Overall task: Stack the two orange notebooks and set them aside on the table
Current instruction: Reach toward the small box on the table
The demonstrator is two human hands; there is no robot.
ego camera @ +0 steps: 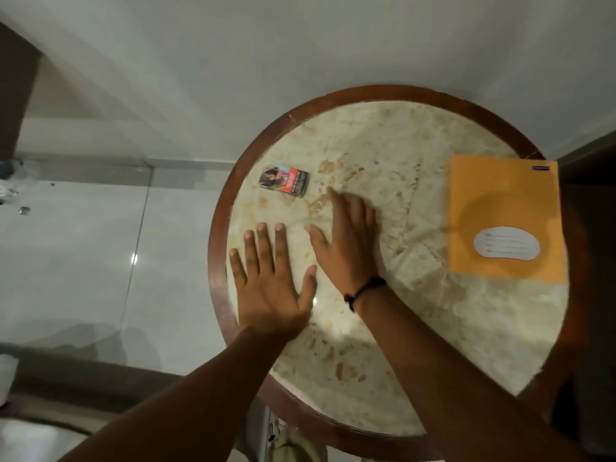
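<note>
An orange notebook [505,208] with a white label lies flat at the right edge of the round marble table [383,148]. I see only one orange cover; whether a second notebook lies under it I cannot tell. My left hand [271,278] rests flat on the table's left side, fingers spread, holding nothing. My right hand [346,238], with a dark band at the wrist, lies palm down near the middle of the table, fingers apart and empty. Both hands are well to the left of the notebook.
A small printed pack [285,180] lies on the table's far left, just beyond my fingers. The table has a dark wooden rim [216,228]. A pale tiled floor [83,261] spreads to the left; a white wall stands behind.
</note>
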